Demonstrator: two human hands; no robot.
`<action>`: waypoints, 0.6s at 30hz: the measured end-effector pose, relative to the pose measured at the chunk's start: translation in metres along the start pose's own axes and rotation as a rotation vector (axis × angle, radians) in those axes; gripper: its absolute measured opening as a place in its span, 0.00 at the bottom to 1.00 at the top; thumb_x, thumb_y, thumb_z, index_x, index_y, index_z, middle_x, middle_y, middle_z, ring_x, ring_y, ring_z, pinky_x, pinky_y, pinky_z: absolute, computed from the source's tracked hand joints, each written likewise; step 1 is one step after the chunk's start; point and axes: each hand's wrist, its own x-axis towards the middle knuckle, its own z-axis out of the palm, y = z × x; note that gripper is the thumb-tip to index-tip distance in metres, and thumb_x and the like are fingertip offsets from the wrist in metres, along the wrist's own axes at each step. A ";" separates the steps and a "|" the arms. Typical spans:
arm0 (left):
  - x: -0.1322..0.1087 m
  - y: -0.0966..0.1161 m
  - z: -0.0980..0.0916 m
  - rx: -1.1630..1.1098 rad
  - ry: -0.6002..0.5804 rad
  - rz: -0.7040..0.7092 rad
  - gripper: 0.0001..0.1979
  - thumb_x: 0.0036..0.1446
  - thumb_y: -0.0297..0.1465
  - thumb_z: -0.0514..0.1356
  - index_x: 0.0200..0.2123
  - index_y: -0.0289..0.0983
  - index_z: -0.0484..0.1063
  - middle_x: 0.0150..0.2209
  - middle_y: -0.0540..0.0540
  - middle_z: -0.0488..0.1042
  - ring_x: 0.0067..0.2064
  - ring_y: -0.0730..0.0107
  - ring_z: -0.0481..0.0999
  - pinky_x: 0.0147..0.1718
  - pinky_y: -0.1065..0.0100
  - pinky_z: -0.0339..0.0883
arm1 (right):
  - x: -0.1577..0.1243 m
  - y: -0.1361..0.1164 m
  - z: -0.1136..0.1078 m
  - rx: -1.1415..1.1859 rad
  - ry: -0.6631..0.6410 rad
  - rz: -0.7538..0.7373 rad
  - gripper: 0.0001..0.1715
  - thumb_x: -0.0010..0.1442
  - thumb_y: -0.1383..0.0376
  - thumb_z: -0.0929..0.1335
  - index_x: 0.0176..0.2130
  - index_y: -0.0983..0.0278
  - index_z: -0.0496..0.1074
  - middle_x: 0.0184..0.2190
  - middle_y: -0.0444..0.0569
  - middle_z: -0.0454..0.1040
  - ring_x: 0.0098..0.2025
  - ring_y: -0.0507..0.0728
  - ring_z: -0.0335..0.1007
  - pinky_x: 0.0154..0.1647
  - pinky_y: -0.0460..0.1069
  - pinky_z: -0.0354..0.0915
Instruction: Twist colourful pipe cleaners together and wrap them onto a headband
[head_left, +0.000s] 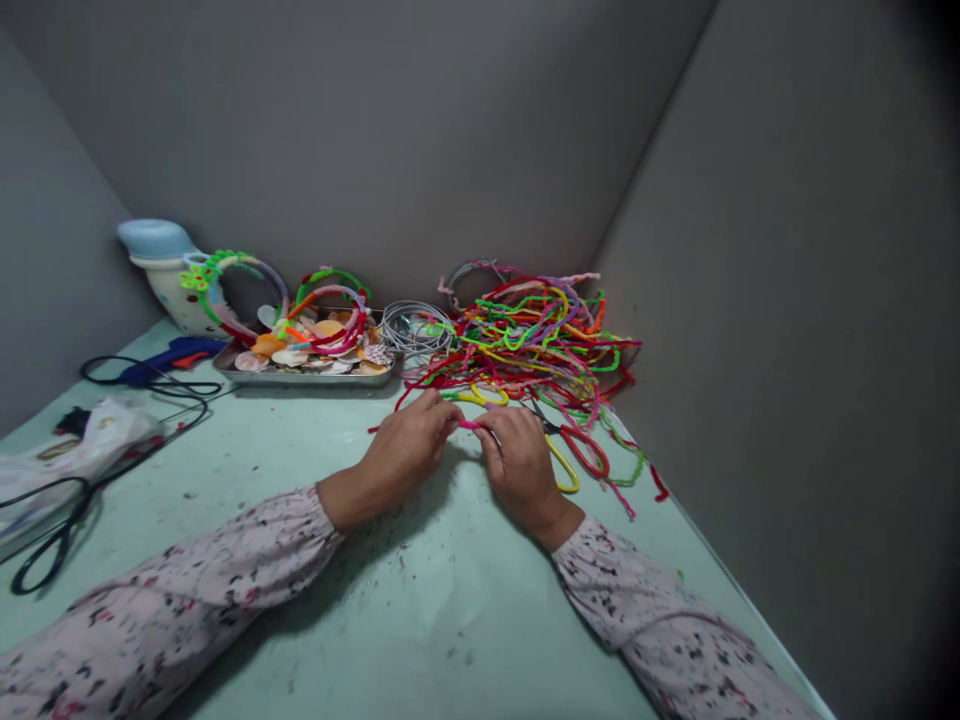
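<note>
Between my two hands a short stretch of bright pink pipe cleaner (470, 425) shows, roughly level above the table. My left hand (411, 445) pinches it at the left, fingers closed. At the right, the fingertips of my right hand (521, 460) are closed on the same pipe cleaner. Scissors with red and yellow handles (586, 452) lie just beside my right hand, partly hidden by it. Behind my hands spreads a tangled heap of coloured pipe cleaners (536, 330).
A metal tray (315, 379) of shells carries several wrapped hoops (345, 300). Coiled grey wire (417, 328) lies right of it. A blue-lidded container (176, 280) stands at the back left. A black cord (97, 485) and a plastic bag (112, 435) lie left; grey walls enclose the table.
</note>
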 end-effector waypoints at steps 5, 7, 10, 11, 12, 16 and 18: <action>0.001 0.002 -0.003 -0.025 -0.045 -0.005 0.11 0.64 0.29 0.48 0.39 0.36 0.71 0.37 0.46 0.69 0.37 0.68 0.71 0.35 0.69 0.63 | 0.000 0.000 0.000 -0.003 0.002 -0.001 0.08 0.66 0.64 0.61 0.40 0.62 0.69 0.38 0.50 0.73 0.43 0.59 0.63 0.45 0.54 0.59; 0.001 0.003 -0.005 -0.024 -0.056 0.000 0.11 0.64 0.28 0.48 0.39 0.36 0.71 0.37 0.46 0.69 0.37 0.68 0.71 0.35 0.69 0.63 | 0.000 0.000 -0.001 -0.003 0.005 -0.003 0.08 0.66 0.64 0.61 0.40 0.62 0.69 0.38 0.50 0.73 0.42 0.59 0.63 0.44 0.54 0.59; 0.001 0.005 -0.006 0.006 -0.069 0.003 0.11 0.64 0.28 0.48 0.40 0.36 0.71 0.38 0.45 0.70 0.38 0.67 0.71 0.35 0.68 0.63 | 0.000 0.001 0.000 -0.004 0.007 -0.014 0.08 0.66 0.65 0.62 0.40 0.62 0.69 0.38 0.50 0.73 0.42 0.59 0.63 0.44 0.54 0.59; 0.001 0.006 -0.007 0.021 -0.075 0.003 0.12 0.64 0.28 0.48 0.40 0.36 0.71 0.38 0.45 0.70 0.37 0.66 0.71 0.34 0.68 0.62 | 0.000 0.001 0.000 -0.005 0.008 -0.016 0.08 0.66 0.65 0.62 0.40 0.62 0.69 0.38 0.50 0.73 0.42 0.59 0.63 0.44 0.54 0.59; 0.001 0.006 -0.008 0.038 -0.081 0.002 0.12 0.64 0.28 0.48 0.40 0.36 0.71 0.38 0.45 0.70 0.37 0.66 0.71 0.34 0.68 0.62 | 0.000 0.001 0.000 -0.006 0.011 -0.020 0.08 0.65 0.65 0.62 0.40 0.63 0.69 0.38 0.50 0.73 0.42 0.59 0.63 0.44 0.54 0.59; 0.001 0.008 -0.011 0.091 -0.106 -0.009 0.11 0.63 0.28 0.48 0.39 0.37 0.71 0.37 0.45 0.70 0.35 0.66 0.71 0.32 0.67 0.61 | 0.000 0.001 0.000 -0.003 0.014 -0.025 0.08 0.66 0.65 0.62 0.40 0.63 0.69 0.38 0.50 0.73 0.42 0.58 0.63 0.44 0.54 0.59; 0.001 0.008 -0.012 0.103 -0.116 -0.012 0.11 0.63 0.28 0.49 0.39 0.37 0.71 0.37 0.45 0.71 0.35 0.65 0.72 0.31 0.67 0.61 | 0.000 0.000 0.000 0.004 0.012 -0.023 0.08 0.66 0.64 0.62 0.41 0.62 0.69 0.38 0.50 0.73 0.43 0.58 0.63 0.45 0.54 0.59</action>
